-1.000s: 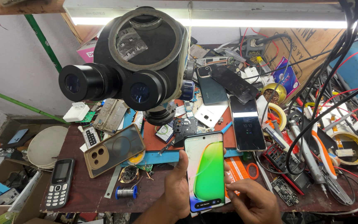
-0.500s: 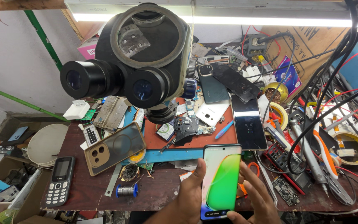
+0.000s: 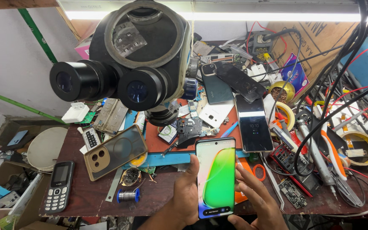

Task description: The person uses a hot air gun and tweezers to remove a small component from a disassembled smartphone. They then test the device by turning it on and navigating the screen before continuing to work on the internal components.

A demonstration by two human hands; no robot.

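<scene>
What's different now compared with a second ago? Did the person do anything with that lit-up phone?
Little changed. The lit smartphone stays in the left hand; a second ago it leaned left, now it stands nearly upright. The right hand, which was low at the phone's bottom corner, has come up along its right edge. The microscope, the dark phone and the keypad phone lie as before.

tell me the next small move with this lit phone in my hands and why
Probably a tap or swipe with a right hand finger on the smartphone. The screen is lit with a green wallpaper and faces up, the left hand grips its left edge, and the right hand's fingers rest at the right edge, so it looks ready for a touch check.
</scene>
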